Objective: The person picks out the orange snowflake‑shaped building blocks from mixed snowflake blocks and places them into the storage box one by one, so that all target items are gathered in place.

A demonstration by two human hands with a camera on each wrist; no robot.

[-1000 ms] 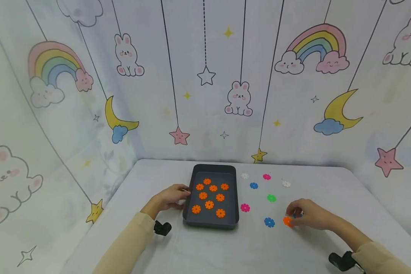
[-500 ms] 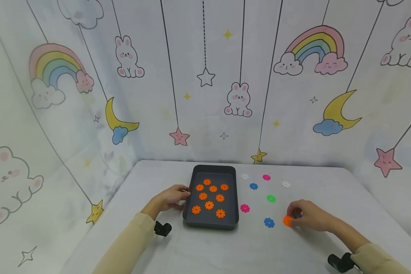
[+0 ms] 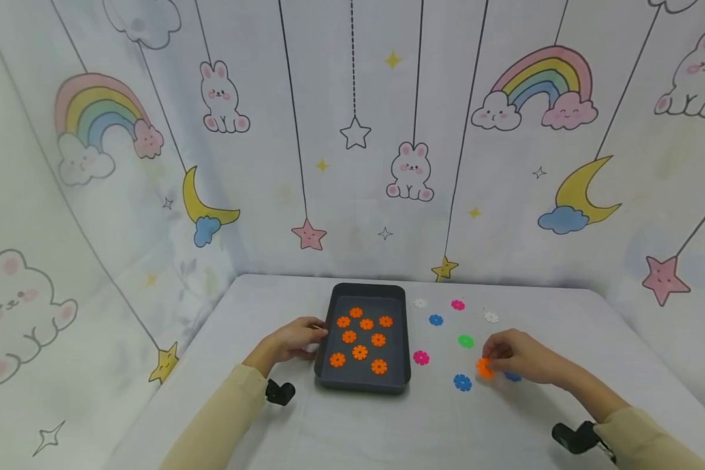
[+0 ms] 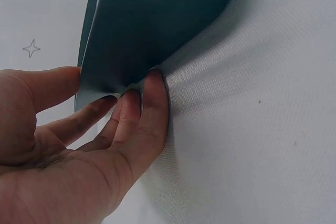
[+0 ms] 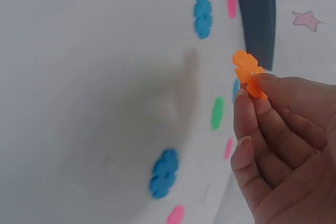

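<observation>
My right hand (image 3: 523, 356) pinches an orange snowflake-shaped disc (image 5: 247, 72) between thumb and fingertips, raised above the white tabletop. Under that hand lies a blue disc (image 3: 514, 376), partly hidden by it. Another blue disc (image 3: 462, 382) lies to its left, and a green disc (image 3: 466, 341) lies farther back. A dark grey rectangular tray (image 3: 395, 375) stands in the middle, with several orange discs (image 3: 360, 352) lying flat and apart on its floor. My left hand (image 3: 294, 338) holds the tray's left side; in the left wrist view, thumb and bent fingers meet its edge and outer wall.
Right of the tray are scattered pink discs (image 3: 421, 358), white discs (image 3: 491, 317) and one more blue disc (image 3: 436, 320). Behind the table (image 3: 352, 431) hangs a cloth (image 3: 352, 196) printed with rabbits, stars and rainbows. Both wrists carry black camera mounts.
My right hand has lifted the orange disc off the table and moved slightly left and away from me, uncovering more of the blue disc beneath. The left hand and tray stay put.
</observation>
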